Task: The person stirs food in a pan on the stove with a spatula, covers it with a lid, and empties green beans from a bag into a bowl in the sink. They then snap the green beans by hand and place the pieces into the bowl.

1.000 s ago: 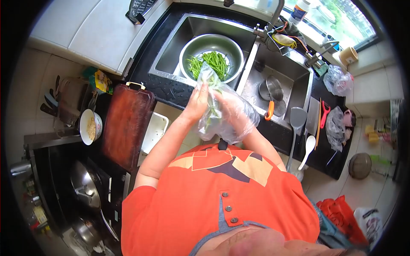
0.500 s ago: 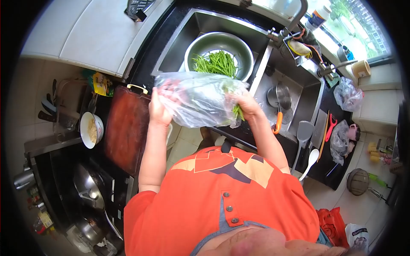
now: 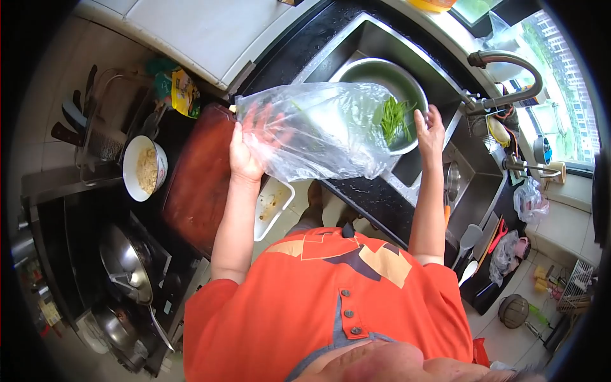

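Observation:
A clear plastic bag [image 3: 318, 137] stretches across the middle, over the counter edge and the near side of a steel basin [image 3: 410, 83]. My left hand [image 3: 249, 149] holds its left end, thumb outside and spread fingers showing through the plastic. Inside the basin lie green beans [image 3: 393, 121], partly hidden by the bag. My right hand [image 3: 430, 132] is at the basin's right rim, fingers apart and holding nothing, clear of the bag's right end.
The basin sits in the left bowl of a double sink [image 3: 356, 35], beside a faucet [image 3: 509, 79]. On my left are a reddish-brown cutting board [image 3: 200, 181], a white bowl [image 3: 145, 169] and a wok [image 3: 124, 261]. A white tray [image 3: 273, 204] is below the bag.
My right hand has let go of the bag's right end and moved right. The bag hangs flatter from my left hand. The camera view has turned, shifting the sink right.

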Tool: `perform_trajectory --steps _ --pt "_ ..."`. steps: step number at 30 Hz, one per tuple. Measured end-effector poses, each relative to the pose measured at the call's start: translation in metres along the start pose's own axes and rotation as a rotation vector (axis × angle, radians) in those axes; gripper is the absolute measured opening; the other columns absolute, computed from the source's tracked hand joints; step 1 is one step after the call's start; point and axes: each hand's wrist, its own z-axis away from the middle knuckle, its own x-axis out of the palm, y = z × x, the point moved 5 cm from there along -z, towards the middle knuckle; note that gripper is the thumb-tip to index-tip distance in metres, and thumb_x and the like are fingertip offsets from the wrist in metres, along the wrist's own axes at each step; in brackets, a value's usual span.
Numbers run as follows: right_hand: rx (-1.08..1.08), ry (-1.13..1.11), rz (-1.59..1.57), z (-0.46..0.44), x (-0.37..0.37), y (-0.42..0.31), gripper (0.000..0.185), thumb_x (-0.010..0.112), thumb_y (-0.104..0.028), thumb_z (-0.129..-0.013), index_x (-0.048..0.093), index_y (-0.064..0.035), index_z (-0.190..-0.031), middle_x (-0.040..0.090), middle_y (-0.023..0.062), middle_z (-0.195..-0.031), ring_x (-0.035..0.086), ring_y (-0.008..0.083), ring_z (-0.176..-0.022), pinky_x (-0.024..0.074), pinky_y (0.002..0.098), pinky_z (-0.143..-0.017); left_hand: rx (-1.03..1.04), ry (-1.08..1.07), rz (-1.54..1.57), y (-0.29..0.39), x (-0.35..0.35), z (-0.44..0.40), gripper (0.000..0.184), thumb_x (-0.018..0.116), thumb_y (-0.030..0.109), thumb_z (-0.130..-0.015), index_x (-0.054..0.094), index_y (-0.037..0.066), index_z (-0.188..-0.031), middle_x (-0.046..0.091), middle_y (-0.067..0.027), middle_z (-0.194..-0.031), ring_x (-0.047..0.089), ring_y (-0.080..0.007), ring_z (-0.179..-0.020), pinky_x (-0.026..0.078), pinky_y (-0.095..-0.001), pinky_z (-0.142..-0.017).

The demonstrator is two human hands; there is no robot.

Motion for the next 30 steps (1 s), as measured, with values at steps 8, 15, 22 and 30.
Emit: perform_trajectory --steps 8,15,22,30 --pt "-0.029 -0.687 -0.296 0.095 0.049 -0.116 0.022 0.064 -0.02 -0.086 0.066 0.0003 -0.094 0.067 0.0094 -0.077 0.064 0.0187 -0.067 0.0499 0.034 -0.058 -0.112 0.024 -0.071 -0.035 0.015 -0.004 0.055 0.016 0.046 -0.099 0.045 0.014 -0.134 0.05 -0.0147 -0.133 0.049 -0.041 -0.118 0.035 -0.0653 -0.098" --pt "-0.438 -0.466 -0.267 0.13 0.083 -0.118 0.025 0.061 -0.027 -0.083 0.065 -0.0044 -0.093 0.064 0.0183 -0.088 0.063 0.0329 -0.079 0.0489 0.0433 -0.074 -0.229 0.026 -0.114 -0.076 0.023 0.027 0.054 0.02 0.046 -0.099 0.039 0.013 -0.139 0.048 -0.0183 -0.132 0.047 -0.0412 -0.119 0.035 -0.0643 -0.098" --pt "0.282 -0.816 -0.588 0.099 0.037 -0.074 0.02 0.063 -0.018 -0.083 0.063 0.0002 -0.074 0.057 0.0 -0.06 0.053 0.0077 -0.056 0.0422 0.0269 -0.051 0.124 -0.065 -0.148 0.012 0.02 0.048 0.052 0.017 0.037 -0.1 0.045 0.01 -0.135 0.05 -0.01 -0.135 0.047 -0.0339 -0.124 0.028 -0.0616 -0.106" --pt "-0.041 -0.257 0.133 0.034 -0.008 -0.006 0.051 0.06 -0.032 -0.089 0.051 0.0038 -0.124 0.067 0.0164 -0.084 0.067 0.0188 -0.063 0.0507 0.0332 -0.059 0.246 0.236 -0.386 0.007 0.0 0.035 0.052 0.02 0.032 -0.099 0.041 0.0 -0.136 0.047 -0.0174 -0.136 0.046 -0.0361 -0.123 0.031 -0.0509 -0.108"
